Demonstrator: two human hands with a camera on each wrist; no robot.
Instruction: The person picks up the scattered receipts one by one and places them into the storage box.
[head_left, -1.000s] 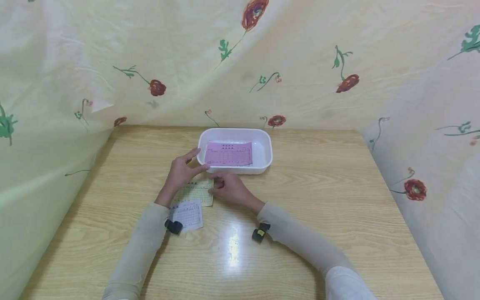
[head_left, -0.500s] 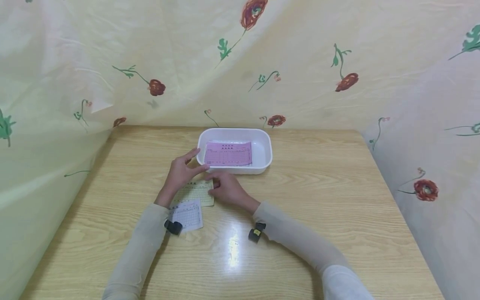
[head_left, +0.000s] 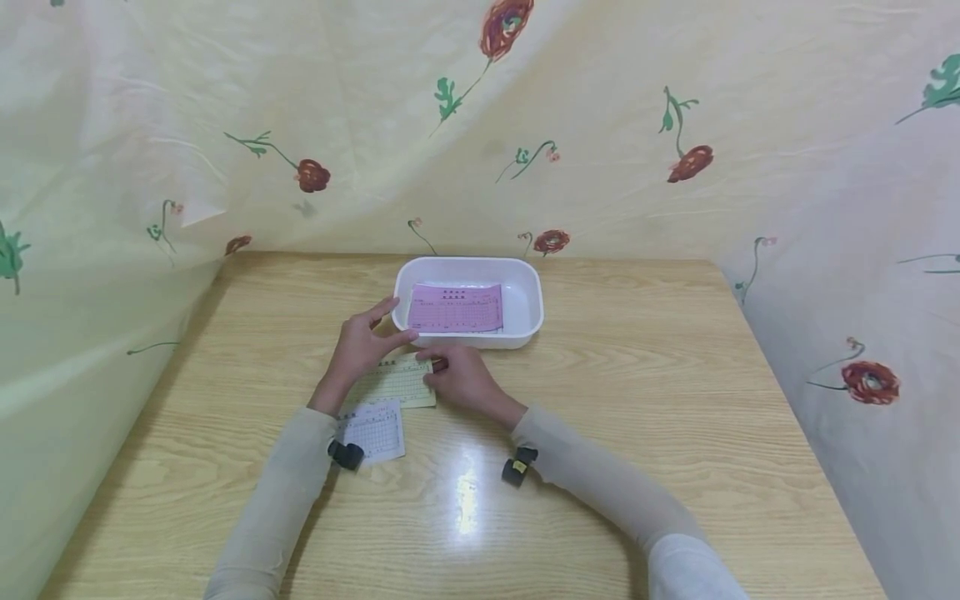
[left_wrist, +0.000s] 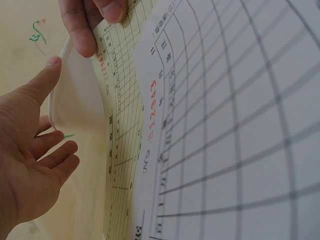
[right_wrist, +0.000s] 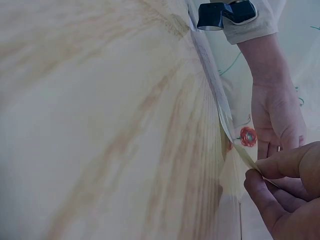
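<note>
Head view shows my right hand (head_left: 463, 379) pinching the right edge of the yellow slip (head_left: 397, 385), which lies on the wooden table (head_left: 637, 400) just near of the white tray (head_left: 525, 333). To lift it cleanly, I judge I should keep the pinch light and close to the corner, peel the sheet up slowly so it slides free of my other hand, and avoid dragging the white slip (head_left: 375, 432) that sits just beside it on the near left.

From the right wrist camera, my thumb and forefinger (right_wrist: 280, 167) are closed together on the thin paper edge, the other fingers curled under. My left hand (head_left: 360, 346) rests at the far left end of the yellow slip, fingers straight and spread, thumb pointing toward the tray's near rim; the left wrist view shows its palm (left_wrist: 30, 165) relaxed and gripping nothing. Whether its heel actually presses the paper I cannot tell, since the hand hides that spot.

Inside the tray lies a pink slip (head_left: 456, 307), flat, well apart from my fingers.
</note>
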